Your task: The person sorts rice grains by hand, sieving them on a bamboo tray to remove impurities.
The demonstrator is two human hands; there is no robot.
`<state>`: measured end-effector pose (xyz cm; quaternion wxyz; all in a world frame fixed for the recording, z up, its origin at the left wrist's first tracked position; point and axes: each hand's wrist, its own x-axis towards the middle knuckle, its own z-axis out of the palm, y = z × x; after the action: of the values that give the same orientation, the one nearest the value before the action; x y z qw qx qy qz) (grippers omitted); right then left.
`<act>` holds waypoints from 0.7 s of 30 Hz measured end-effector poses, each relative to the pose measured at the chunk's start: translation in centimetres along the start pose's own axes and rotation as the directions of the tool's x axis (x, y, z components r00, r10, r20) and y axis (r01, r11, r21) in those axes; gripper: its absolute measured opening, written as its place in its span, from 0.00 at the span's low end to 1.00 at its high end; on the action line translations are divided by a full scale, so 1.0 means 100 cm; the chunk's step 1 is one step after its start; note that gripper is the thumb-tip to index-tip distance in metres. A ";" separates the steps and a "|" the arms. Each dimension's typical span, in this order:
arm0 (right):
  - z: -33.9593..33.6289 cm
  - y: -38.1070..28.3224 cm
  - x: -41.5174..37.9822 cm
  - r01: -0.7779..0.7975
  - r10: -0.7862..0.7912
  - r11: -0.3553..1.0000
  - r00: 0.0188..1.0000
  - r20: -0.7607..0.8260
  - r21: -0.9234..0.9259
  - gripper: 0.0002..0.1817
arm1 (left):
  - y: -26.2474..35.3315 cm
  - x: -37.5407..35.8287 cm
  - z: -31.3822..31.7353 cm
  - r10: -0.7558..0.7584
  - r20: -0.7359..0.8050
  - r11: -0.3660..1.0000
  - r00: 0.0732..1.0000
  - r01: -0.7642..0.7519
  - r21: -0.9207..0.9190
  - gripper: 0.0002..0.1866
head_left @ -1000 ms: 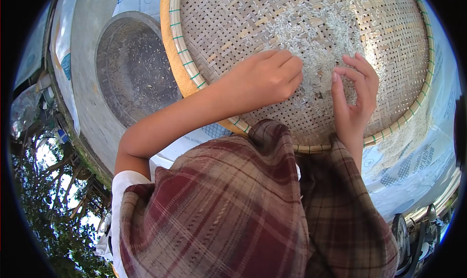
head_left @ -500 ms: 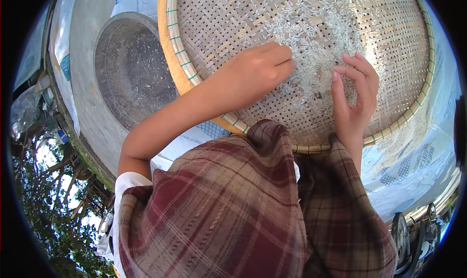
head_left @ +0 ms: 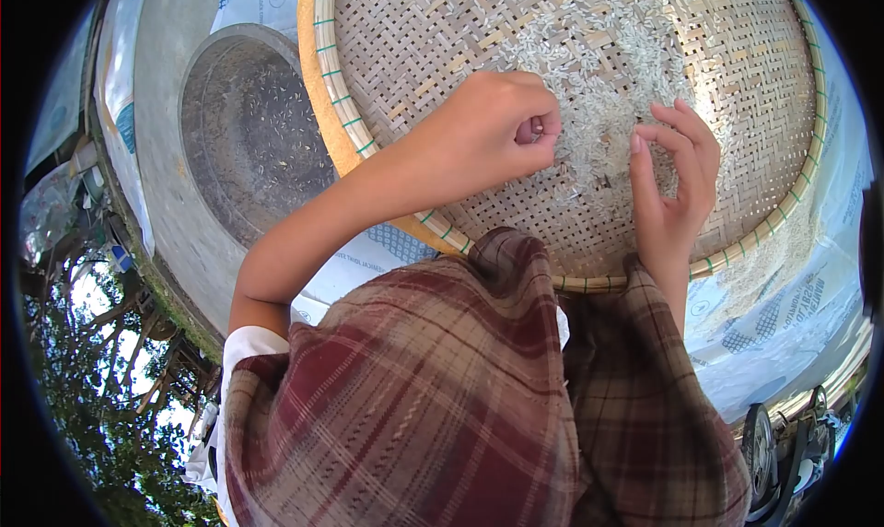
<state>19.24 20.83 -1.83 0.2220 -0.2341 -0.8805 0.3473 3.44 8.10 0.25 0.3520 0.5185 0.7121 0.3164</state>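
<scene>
A round woven bamboo tray (head_left: pixel 396 29) with a green-stitched rim bears loose white rice grains (head_left: pixel 599 112), thickest around its middle. My left hand (head_left: pixel 506 126) hovers over the tray's near left part, fingers curled in and thumb and forefinger pinched together. Whatever is in that pinch is too small to make out. To the right of the rice, my right hand (head_left: pixel 677 172) has thumb tip and forefinger tip meeting in a loose ring, other fingers bent and slightly apart. Anything between those tips cannot be made out.
Left of the tray stands a grey basin (head_left: pixel 207 131) with scattered grains inside. An orange-yellow rim (head_left: pixel 322 112) shows beneath the tray. Blue-white printed sheeting (head_left: pixel 783 343) lies around, with more grain at right. Plaid cloth (head_left: pixel 414 389) fills the foreground; a wheel (head_left: pixel 757 449) shows at lower right.
My left hand has turned and lifted slightly, so the gap inside its curled fingers now shows. My right hand has barely moved.
</scene>
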 end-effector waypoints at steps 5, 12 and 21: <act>0.001 -0.002 0.000 -0.002 0.002 1.000 1.000 0.003 0.010 0.07 | -0.001 -0.008 -0.004 -0.326 0.235 0.688 0.916 0.400 -0.605 0.03; -0.002 -0.019 0.019 0.116 -0.118 0.989 0.993 0.017 0.097 0.09 | -0.007 0.002 0.020 -0.163 0.262 0.060 0.951 0.275 -0.960 0.05; 0.002 -0.026 0.025 0.285 -0.291 0.956 0.952 0.097 0.066 0.13 | -0.013 0.020 0.039 0.012 0.080 -0.396 0.997 0.078 -0.915 0.11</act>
<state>16.47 20.46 0.48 0.2295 -0.0787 -0.9064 0.3457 5.61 10.02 -3.35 0.6547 -0.0222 0.1330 0.7438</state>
